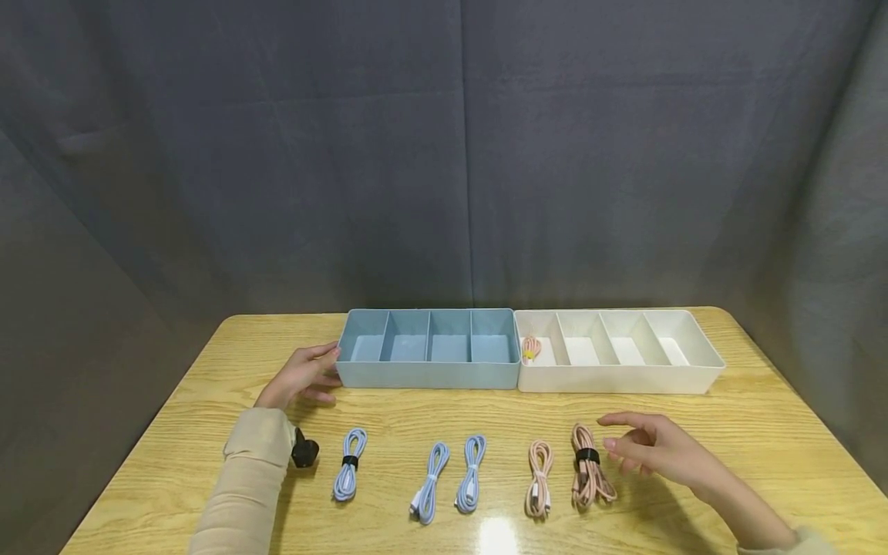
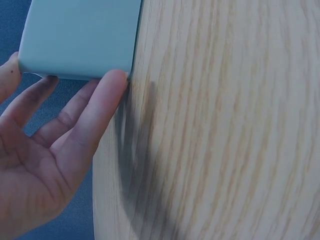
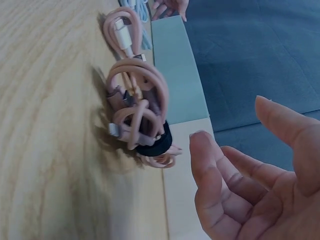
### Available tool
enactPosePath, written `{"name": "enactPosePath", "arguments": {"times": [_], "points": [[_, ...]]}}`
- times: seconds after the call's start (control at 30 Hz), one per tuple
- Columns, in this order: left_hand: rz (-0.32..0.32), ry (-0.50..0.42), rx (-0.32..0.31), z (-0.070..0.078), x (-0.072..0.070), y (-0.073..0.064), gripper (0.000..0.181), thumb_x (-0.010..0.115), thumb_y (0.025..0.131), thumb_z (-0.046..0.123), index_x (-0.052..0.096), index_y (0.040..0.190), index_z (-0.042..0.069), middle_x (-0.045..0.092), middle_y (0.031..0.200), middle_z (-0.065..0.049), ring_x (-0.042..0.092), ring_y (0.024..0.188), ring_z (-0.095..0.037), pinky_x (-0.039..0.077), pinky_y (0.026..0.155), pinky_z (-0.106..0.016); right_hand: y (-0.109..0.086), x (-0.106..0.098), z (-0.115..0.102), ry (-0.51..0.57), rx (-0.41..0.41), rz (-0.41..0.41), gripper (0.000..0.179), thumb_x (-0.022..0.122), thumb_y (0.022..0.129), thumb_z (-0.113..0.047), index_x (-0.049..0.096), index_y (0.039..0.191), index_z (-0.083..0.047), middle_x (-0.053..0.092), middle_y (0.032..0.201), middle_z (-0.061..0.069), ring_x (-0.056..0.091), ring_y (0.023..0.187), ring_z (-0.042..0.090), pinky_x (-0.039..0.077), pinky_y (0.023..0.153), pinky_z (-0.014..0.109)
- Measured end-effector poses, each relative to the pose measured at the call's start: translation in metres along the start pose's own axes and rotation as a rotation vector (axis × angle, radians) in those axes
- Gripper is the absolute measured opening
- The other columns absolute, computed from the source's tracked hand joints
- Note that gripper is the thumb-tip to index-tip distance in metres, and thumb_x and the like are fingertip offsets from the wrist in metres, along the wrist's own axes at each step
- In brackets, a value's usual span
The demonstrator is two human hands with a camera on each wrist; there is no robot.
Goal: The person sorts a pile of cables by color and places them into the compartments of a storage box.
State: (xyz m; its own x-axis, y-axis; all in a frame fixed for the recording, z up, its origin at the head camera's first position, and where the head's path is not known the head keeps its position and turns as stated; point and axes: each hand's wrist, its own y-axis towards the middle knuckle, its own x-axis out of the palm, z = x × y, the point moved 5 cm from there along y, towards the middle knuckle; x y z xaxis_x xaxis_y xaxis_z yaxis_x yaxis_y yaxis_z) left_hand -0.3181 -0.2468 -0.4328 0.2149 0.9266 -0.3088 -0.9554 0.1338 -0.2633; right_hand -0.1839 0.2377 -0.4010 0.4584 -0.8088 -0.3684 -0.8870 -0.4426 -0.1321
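With fingertips at its left end, my left hand [image 1: 305, 375] touches the blue four-compartment box [image 1: 430, 375]. The left wrist view shows those fingers [image 2: 100, 107] fairly straight against the end wall. My right hand [image 1: 655, 447] is just right of a thick pink cable bundle [image 1: 588, 474] bound with a black strap, its fingers spread loosely around nothing. In the right wrist view, a gap shows between that hand and the bundle. A thinner coiled pink cable [image 1: 539, 478] lies left of the bundle. Another small pink cable [image 1: 531, 348] sits in the leftmost compartment of the white box [image 1: 617, 379].
Both boxes stand end to end near the table's back edge, before a grey curtain [image 1: 347, 154]. Along the front lie a blue cable with black strap [image 1: 350, 462], a second blue cable [image 1: 430, 482] and a third blue cable [image 1: 472, 472].
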Motion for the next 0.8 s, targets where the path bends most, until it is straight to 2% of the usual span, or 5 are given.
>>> {"name": "enactPosePath", "arguments": {"times": [0.2, 0.6, 0.73, 0.8], "points": [[0.010, -0.018, -0.024, 0.000, 0.001, -0.002, 0.061, 0.045, 0.095, 0.037, 0.025, 0.144, 0.006, 0.045, 0.127, -0.031, 0.060, 0.099, -0.033, 0.056, 0.067, -0.039, 0.000, 0.004, 0.010, 0.021, 0.034, -0.003, 0.053, 0.054, 0.093, -0.017, 0.034, 0.128, 0.019, 0.062, 0.086, 0.016, 0.060, 0.064, 0.019, 0.049, 0.051, 0.025], [-0.014, -0.021, -0.004, -0.007, -0.002, 0.005, 0.073, 0.052, 0.089, 0.048, 0.027, 0.144, 0.007, 0.048, 0.125, -0.029, 0.063, 0.092, -0.027, 0.056, 0.068, -0.041, 0.001, 0.008, 0.026, 0.030, 0.063, -0.008, 0.056, 0.055, 0.092, -0.018, 0.033, 0.129, 0.018, 0.063, 0.082, 0.015, 0.061, 0.062, 0.021, 0.050, 0.049, 0.027], [0.001, -0.024, -0.016, -0.008, -0.003, 0.006, 0.070, 0.053, 0.089, 0.047, 0.030, 0.143, 0.009, 0.050, 0.123, -0.027, 0.064, 0.090, -0.025, 0.056, 0.067, -0.040, 0.003, 0.010, 0.028, 0.040, 0.070, -0.013, 0.057, 0.055, 0.092, -0.019, 0.032, 0.130, 0.017, 0.063, 0.082, 0.015, 0.062, 0.062, 0.023, 0.052, 0.049, 0.029], [-0.004, -0.012, -0.002, -0.006, -0.002, 0.004, 0.070, 0.051, 0.090, 0.046, 0.028, 0.143, 0.006, 0.049, 0.124, -0.029, 0.063, 0.092, -0.028, 0.056, 0.067, -0.041, 0.003, 0.011, 0.029, 0.046, 0.072, -0.014, 0.059, 0.056, 0.091, -0.019, 0.030, 0.130, 0.017, 0.063, 0.081, 0.015, 0.062, 0.062, 0.023, 0.052, 0.049, 0.030]]}}
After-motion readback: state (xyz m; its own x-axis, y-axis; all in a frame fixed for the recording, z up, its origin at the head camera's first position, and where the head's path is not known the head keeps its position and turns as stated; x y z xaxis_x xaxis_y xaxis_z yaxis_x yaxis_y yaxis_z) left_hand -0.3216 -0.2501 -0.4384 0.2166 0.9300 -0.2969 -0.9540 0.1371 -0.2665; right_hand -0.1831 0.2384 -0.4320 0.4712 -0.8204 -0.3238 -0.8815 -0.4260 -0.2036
